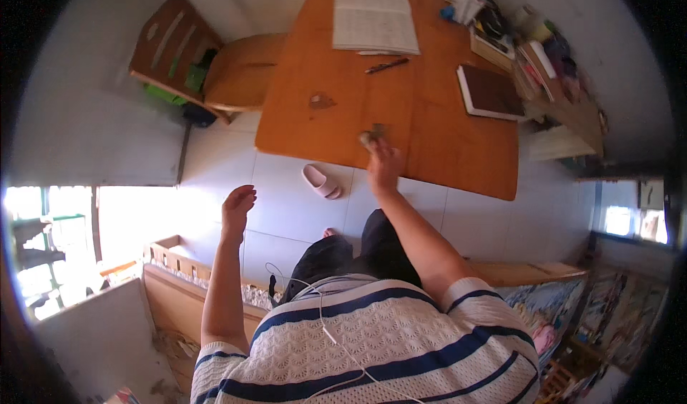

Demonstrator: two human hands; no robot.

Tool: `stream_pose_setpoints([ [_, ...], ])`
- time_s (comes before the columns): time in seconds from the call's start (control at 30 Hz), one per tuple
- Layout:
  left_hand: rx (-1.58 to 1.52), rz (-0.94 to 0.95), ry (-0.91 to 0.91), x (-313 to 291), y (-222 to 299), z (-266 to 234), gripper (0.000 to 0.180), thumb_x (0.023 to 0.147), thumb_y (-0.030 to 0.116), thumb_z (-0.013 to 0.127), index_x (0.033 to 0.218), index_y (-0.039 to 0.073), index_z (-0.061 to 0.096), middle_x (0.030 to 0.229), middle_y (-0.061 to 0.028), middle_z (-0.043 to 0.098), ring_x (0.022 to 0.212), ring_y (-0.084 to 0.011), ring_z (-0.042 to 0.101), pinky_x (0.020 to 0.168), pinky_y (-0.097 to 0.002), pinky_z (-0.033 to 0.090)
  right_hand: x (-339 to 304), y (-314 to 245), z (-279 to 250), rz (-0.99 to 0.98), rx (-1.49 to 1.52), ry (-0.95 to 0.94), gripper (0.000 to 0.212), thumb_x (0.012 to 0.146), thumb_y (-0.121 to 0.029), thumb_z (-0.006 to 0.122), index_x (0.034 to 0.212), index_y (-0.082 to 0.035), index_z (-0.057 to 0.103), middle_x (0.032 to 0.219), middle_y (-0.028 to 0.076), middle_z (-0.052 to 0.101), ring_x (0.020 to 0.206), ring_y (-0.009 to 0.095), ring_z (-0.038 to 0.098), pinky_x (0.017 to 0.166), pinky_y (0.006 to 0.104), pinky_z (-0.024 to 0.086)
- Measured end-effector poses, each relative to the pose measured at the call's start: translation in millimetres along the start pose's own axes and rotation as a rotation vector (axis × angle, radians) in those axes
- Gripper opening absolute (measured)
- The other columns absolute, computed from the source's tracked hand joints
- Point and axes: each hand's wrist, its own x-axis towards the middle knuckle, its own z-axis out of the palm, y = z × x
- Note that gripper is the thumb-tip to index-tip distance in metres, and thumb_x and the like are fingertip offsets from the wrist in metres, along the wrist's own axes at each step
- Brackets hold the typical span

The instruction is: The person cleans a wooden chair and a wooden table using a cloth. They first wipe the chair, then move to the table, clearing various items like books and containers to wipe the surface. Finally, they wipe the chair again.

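Note:
My right hand [385, 162] reaches over the near edge of the wooden table [436, 135]. Its fingers are closed on a small grey-brown object [368, 138], blurred and too small to name, perhaps a crumpled cloth. Out over the floor, left of the table, my left hand [239, 203] hangs with loosely bent fingers and holds nothing. Farther up the tabletop lie an open notebook [373, 21], a dark pen [386, 65] and a white pen [381, 52]. A dark mark [322, 101] shows on the wood left of my right hand.
A closed brown book [492, 93] lies near the table's right edge, below a pile of books and small items [533, 46]. On the left stands a wooden chair [243, 67]. One pink slipper [321, 181] is on the tiled floor. A white earphone cord [329, 334] crosses my shirt.

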Motion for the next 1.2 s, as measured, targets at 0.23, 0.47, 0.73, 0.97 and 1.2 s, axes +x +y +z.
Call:
stream_pose_setpoints([
  [0.23,-0.109,-0.051,0.016,-5.6,-15.4,-23.3,0.024,0.081,0.006,0.056,0.105,0.002,0.058,0.096,-0.0057,0.061,0.088,-0.0119,0.055,0.079,-0.0234,0.043,17.8,-14.0,23.6,0.427,0.428,-0.158,0.022,0.084,-0.006,0.048,0.103,-0.004,0.058,0.095,0.012,0.062,0.084,0.023,0.059,0.072,0.0321,0.046],
  [0.47,0.382,0.273,-0.017,75.2,14.6,34.6,0.018,0.078,0.005,0.055,0.095,0.004,0.063,0.09,-0.0103,0.062,0.083,-0.0216,0.06,0.075,-0.0287,0.048,57.3,13.0,-41.2,0.23,-0.279,-0.129,0.03,0.078,0.0,0.048,0.108,-0.003,0.054,0.106,0.017,0.054,0.091,0.034,0.051,0.079,0.0392,0.042],
  [0.73,0.835,0.544,-0.131,204.8,72.1,146.6,0.028,0.073,0.01,0.056,0.101,0.01,0.06,0.1,-0.0141,0.055,0.094,-0.0311,0.052,0.081,-0.0388,0.044,68.6,-47.2,16.2,0.107,-0.09,-0.204,0.035,0.078,0.0,0.052,0.112,0.0,0.049,0.112,0.017,0.048,0.094,0.035,0.046,0.083,0.0412,0.038],
  [0.97,1.098,0.366,-0.568,220.1,100.8,143.1,0.028,0.079,0.016,0.056,0.106,0.009,0.054,0.113,-0.014,0.045,0.108,-0.0304,0.043,0.082,-0.0382,0.047,57.9,-44.4,37.2,0.105,0.061,-0.101,0.035,0.08,0.002,0.049,0.115,0.0,0.047,0.113,0.019,0.046,0.097,0.036,0.046,0.083,0.0408,0.04],
  [1.2,1.206,0.46,-0.764,247.2,95.2,142.2,0.064,0.07,0.023,0.07,0.125,0.01,0.039,0.125,-0.0141,0.036,0.113,-0.0301,0.043,0.08,-0.0397,0.049,72.3,-81.5,45.8,0.38,-0.327,-0.166,0.032,0.081,-0.001,0.047,0.112,0.001,0.05,0.109,0.02,0.049,0.095,0.037,0.048,0.08,0.0414,0.041],
])
